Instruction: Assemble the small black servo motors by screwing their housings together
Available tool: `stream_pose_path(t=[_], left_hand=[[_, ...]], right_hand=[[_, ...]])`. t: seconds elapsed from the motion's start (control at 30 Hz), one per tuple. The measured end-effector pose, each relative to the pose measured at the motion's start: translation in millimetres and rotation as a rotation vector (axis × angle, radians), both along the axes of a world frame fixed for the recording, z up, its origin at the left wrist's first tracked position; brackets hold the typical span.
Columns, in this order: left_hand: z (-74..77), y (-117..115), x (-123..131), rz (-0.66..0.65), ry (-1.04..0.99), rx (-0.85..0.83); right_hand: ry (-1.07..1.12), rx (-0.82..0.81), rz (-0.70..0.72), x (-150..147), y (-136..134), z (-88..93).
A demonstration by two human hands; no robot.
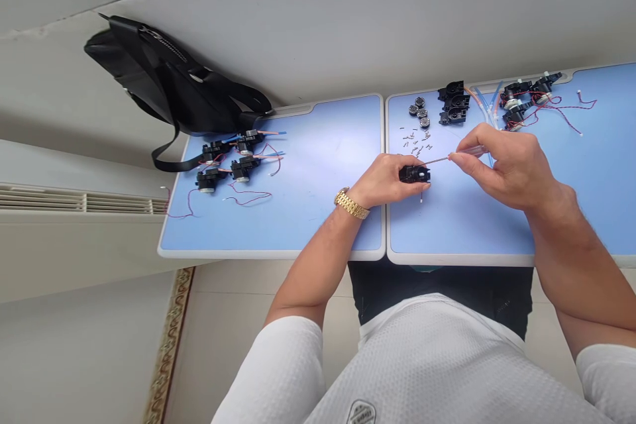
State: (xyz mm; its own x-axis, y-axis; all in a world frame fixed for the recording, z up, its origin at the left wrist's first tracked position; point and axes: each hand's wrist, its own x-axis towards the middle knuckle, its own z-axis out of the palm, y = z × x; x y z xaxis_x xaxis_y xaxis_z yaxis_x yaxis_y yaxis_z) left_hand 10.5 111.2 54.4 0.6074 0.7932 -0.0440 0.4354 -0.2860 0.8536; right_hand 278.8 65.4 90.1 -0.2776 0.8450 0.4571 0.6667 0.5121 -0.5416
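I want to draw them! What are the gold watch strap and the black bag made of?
The gold link watch strap looks like polished metal: its links gleam. The black zipped bag looks like matte fabric, perhaps nylon: it sags in soft folds.

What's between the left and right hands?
Head view: between the left hand and right hand, a black plastic housing and a thin reddish rod.

Two pale blue tabletops [318, 146] carried seven black motor units with red wires [248, 140], three bare black plastic housings [454, 103], four round metal-rimmed rotors [422, 112], and one black housing [414, 174] held in two bare hands [382, 182]; one black zippered bag [169, 79] lay alongside.
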Motion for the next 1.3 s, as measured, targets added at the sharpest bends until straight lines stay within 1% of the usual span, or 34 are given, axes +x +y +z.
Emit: stream_pose_path(t=[0.2, 0.33, 0.5, 0.6, 0.8, 0.93, 1.07, 1.17, 1.3], left_hand=[[-0.4, 0, 0, -0.003, -0.004, -0.010], [0.4, 0, -1, 0.008, -0.020, -0.020], [1.3, -1, 0, 0.003, -0.003, 0.020], [-0.7, -1, 0, 0.006, -0.008, 0.034], [-3.6, 0, -2, 0.069, -0.059, 0.085], [-1.5, 1, -5, 0.070, -0.110, 0.040], [-2.8, 5, -7, 0.116, -0.207, -0.007], [-6.1, 8, -8, 0.145, -0.284, -0.066], [-8.5, 10, -8, 0.179, -0.364, -0.146]], right_hand=[[-0.100, -0.007, -0.054, 9, 5, -4.8], [-0.044, -0.001, -0.040, 4, 2, -1.4], [0.016, -0.021, 0.002, 0, 0, 0.3], [0.031, -0.007, -0.016, 1, 1, -2.9], [0.079, 0.025, -0.070, -1, 2, -7.0], [0.173, 0.108, -0.078, -2, 1, -3.1], [0.320, 0.190, -0.129, -4, 1, 2.0], [0.366, 0.171, -0.173, -4, 2, 2.5], [0.375, 0.149, -0.195, -3, 2, 1.8]])
